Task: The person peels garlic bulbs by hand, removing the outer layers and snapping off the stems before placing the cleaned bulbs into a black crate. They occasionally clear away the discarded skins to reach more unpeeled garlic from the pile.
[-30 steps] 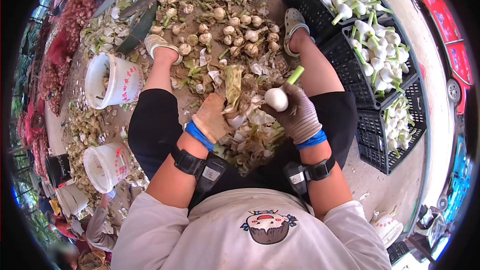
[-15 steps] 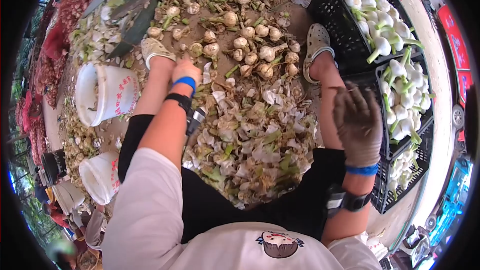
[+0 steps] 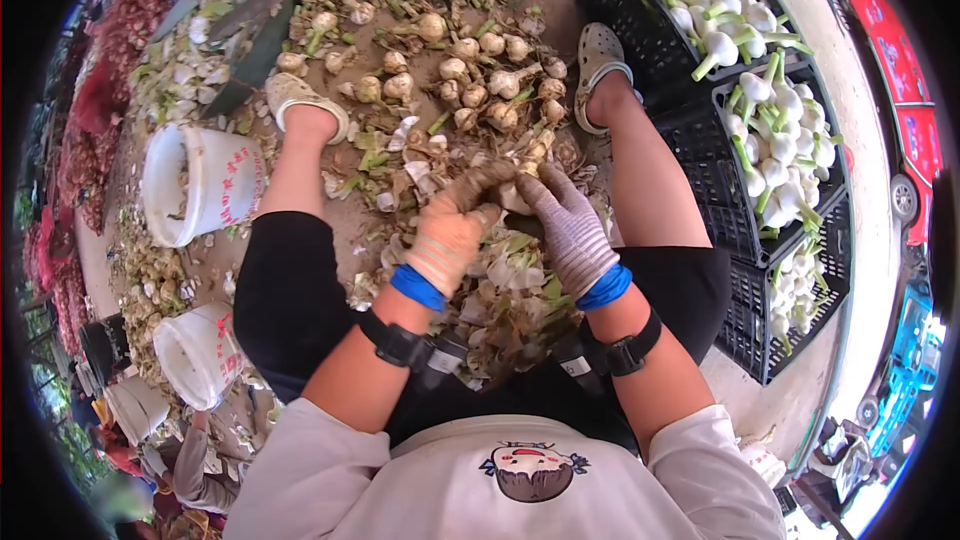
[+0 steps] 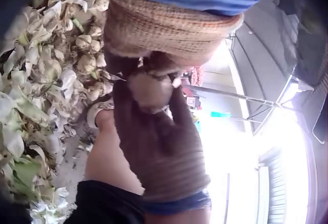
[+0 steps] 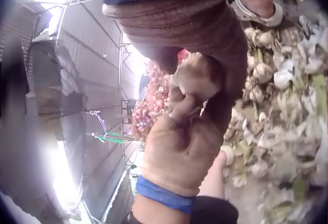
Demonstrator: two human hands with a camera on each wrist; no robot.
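Note:
In the head view a garlic bulb (image 3: 513, 199) is held between both gloved hands, low over the peelings and between the knees. My left hand (image 3: 452, 232), in an orange-beige glove with soiled fingers, grips it from the left. From the other side my right hand (image 3: 572, 230), in a greyish knit glove, holds the bulb with its fingers close to the stem. The left wrist view shows the pale bulb (image 4: 151, 92) framed by the fingers of both hands. The right wrist view has the same bulb (image 5: 197, 78) below the right palm, fingers partly covering it.
Loose papery peelings (image 3: 510, 305) lie between the legs. Unpeeled garlic bulbs (image 3: 485, 80) spread over the ground ahead. Black crates (image 3: 690, 155) of white, trimmed garlic stand on the right. White buckets (image 3: 215, 185) stand on the left, below a heap of peelings and dark blades.
The peeled white bulb has left the right hand, which was open near the crates half a second ago. The left hand reached forward to the unpeeled bulbs; both hands are now together on another bulb.

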